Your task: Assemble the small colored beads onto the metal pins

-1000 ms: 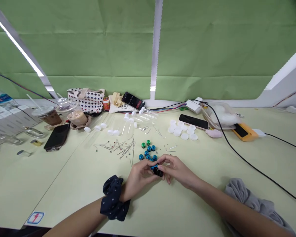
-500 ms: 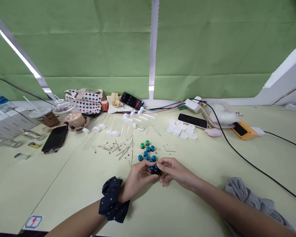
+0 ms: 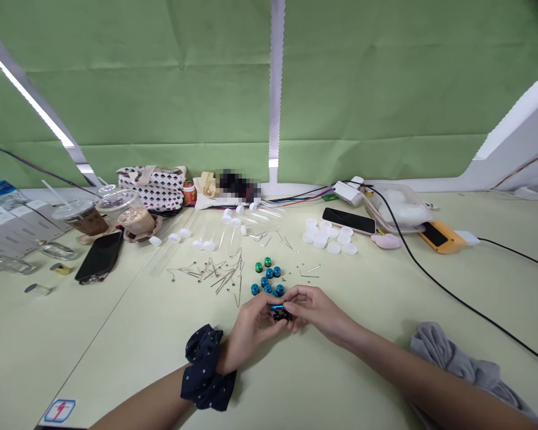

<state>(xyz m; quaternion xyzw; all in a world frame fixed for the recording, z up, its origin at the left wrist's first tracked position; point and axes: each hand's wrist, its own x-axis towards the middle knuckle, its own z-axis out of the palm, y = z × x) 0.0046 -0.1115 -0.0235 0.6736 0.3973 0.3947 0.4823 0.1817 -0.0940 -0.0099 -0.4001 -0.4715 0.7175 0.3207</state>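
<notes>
My left hand (image 3: 250, 327) and my right hand (image 3: 317, 309) meet at the middle of the pale table, fingers pinched together on a small blue and black cylindrical part (image 3: 278, 311). A dark dotted scrunchie (image 3: 206, 368) sits on my left wrist. Just beyond my fingers lies a cluster of small blue knobs (image 3: 268, 281) with two green knobs (image 3: 263, 264). Left of them is a scatter of thin metal pins (image 3: 217, 272).
White caps (image 3: 328, 235) and clear tubes (image 3: 233, 224) lie further back. Phones (image 3: 99, 257) (image 3: 348, 220), iced drink cups (image 3: 83, 216), a patterned pouch (image 3: 151, 184), a yellow device (image 3: 443, 237), a black cable (image 3: 448, 292) and a grey cloth (image 3: 457, 364) ring the table.
Both hands stay pinched on the small part and have only shifted slightly; the view has dipped a little.
</notes>
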